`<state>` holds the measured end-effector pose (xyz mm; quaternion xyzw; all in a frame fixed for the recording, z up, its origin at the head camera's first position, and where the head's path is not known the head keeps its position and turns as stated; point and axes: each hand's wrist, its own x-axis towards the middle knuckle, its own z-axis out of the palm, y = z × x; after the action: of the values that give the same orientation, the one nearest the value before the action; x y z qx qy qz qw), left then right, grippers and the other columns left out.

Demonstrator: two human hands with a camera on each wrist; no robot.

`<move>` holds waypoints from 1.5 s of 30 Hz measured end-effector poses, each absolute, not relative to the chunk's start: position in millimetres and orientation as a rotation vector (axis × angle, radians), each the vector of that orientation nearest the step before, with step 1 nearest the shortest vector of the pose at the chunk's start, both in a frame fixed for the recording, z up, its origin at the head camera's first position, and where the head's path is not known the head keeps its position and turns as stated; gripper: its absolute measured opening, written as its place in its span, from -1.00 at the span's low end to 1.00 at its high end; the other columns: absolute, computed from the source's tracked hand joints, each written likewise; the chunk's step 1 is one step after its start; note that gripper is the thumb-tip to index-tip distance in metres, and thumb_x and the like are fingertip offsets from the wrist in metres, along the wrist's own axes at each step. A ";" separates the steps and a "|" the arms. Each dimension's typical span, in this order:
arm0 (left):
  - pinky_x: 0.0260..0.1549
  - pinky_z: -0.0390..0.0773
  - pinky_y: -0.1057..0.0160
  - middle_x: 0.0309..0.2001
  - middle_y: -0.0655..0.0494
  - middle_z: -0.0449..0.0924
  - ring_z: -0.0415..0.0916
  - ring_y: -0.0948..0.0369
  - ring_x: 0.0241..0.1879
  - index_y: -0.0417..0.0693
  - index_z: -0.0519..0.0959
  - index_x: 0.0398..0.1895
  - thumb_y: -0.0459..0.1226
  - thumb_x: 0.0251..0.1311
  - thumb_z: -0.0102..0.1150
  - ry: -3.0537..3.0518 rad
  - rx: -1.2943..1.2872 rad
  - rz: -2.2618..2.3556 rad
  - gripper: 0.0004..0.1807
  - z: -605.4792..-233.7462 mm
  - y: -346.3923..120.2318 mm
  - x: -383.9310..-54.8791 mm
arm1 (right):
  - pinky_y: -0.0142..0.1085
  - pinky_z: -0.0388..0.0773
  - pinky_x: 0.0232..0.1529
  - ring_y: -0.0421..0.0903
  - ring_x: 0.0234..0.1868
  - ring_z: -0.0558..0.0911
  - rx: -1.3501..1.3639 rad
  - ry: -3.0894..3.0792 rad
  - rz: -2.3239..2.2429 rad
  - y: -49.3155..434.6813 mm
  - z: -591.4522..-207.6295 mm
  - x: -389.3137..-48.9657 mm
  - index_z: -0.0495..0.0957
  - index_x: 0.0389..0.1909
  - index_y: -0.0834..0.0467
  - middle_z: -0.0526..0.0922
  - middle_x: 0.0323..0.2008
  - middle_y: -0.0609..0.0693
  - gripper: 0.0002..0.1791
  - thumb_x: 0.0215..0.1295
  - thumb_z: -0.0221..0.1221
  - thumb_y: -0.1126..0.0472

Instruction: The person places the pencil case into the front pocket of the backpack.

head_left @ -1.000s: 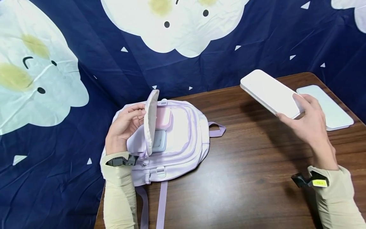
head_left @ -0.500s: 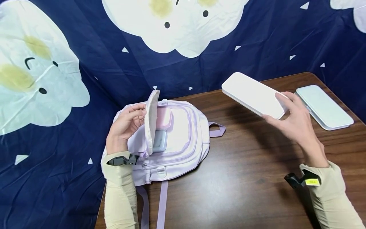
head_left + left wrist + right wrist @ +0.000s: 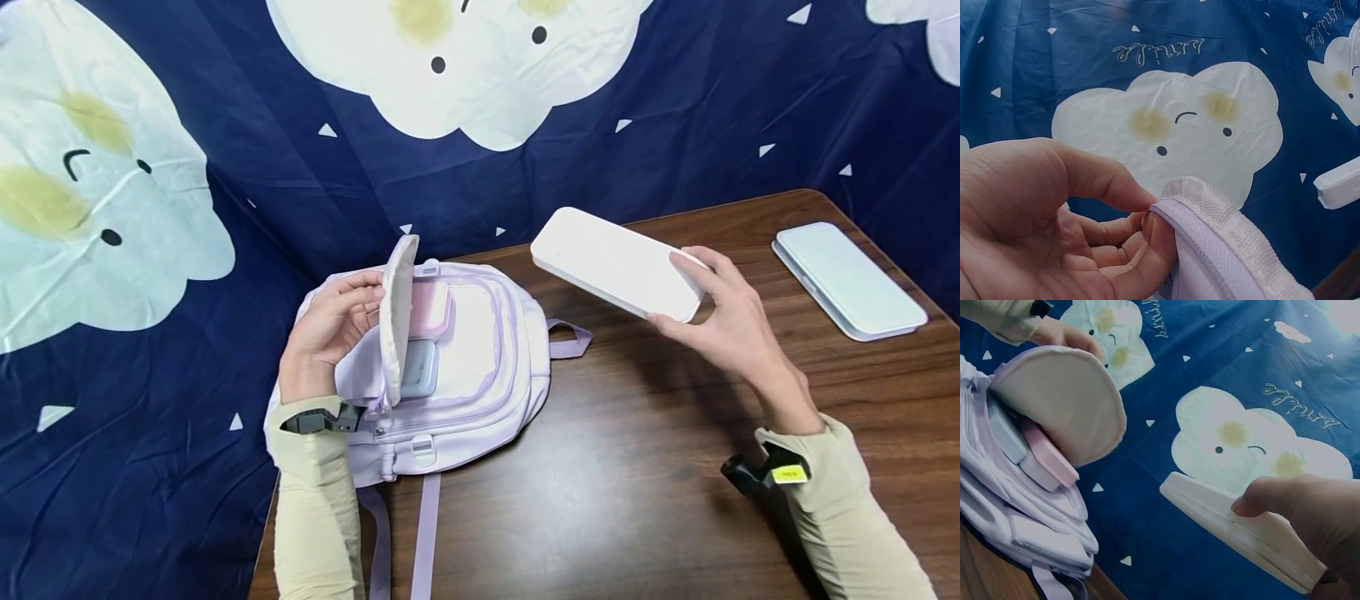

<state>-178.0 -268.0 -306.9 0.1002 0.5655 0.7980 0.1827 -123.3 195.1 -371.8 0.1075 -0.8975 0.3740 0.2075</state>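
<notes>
A pale lilac backpack (image 3: 480, 425) lies on the table with its front pocket unzipped. My left hand (image 3: 322, 329) pinches the edge of the pocket flap (image 3: 395, 325) between thumb and fingers and holds it raised; the left wrist view shows this flap edge (image 3: 1222, 231) close up. Inside the pocket are a pink case (image 3: 429, 308) and a blue-grey case (image 3: 420, 368). My right hand (image 3: 727, 317) grips one end of a long white case (image 3: 615, 262) with rounded corners, held in the air right of the backpack. In the right wrist view the thumb presses on the case (image 3: 1229, 525).
A pale mint case (image 3: 855, 279) lies at the table's far right. Lilac straps (image 3: 424, 533) trail toward the near edge, and a loop (image 3: 572, 340) sticks out right of the backpack. A blue cloth (image 3: 570, 183) with cloud faces hangs behind the wooden table (image 3: 600, 500).
My right hand has carried the white case leftward and slightly down, nearer the backpack, uncovering more of the mint case. My left hand and the flap stay in place.
</notes>
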 end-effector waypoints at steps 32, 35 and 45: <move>-0.32 0.63 0.36 -0.31 0.05 0.67 0.67 0.22 -0.30 -0.21 0.58 -0.25 -0.58 0.33 -0.23 1.622 0.280 2.237 -0.68 -305.7 -265.3 -178.7 | -0.05 0.40 0.09 0.01 0.23 0.39 0.779 -2.540 1.127 127.8 -394.3 -131.4 0.41 0.27 0.10 0.35 0.30 0.06 -0.14 -0.15 0.48 0.03; -0.33 0.63 0.37 -0.31 0.06 0.67 0.67 0.22 -0.31 -0.21 0.57 -0.26 -0.58 0.33 -0.22 1.619 0.283 2.238 -0.69 -306.4 -265.4 -179.0 | -0.04 0.40 0.10 0.02 0.23 0.39 0.822 -2.543 1.140 120.2 -401.0 -132.1 0.41 0.28 0.09 0.35 0.30 0.07 -0.14 -0.13 0.46 0.01; -0.33 0.63 0.36 -0.33 0.05 0.67 0.67 0.22 -0.32 -0.21 0.56 -0.26 -0.59 0.32 -0.23 1.615 0.288 2.256 -0.69 -307.0 -265.0 -178.0 | -0.05 0.39 0.15 -0.01 0.25 0.38 0.980 -2.542 1.232 96.5 -417.0 -132.4 0.43 0.26 0.07 0.35 0.30 0.06 -0.19 -0.10 0.44 -0.02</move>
<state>-178.0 -265.0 -307.0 0.1016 0.5700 0.7963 0.1754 -132.4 96.5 -417.0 0.3269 -0.8477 0.4108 0.0758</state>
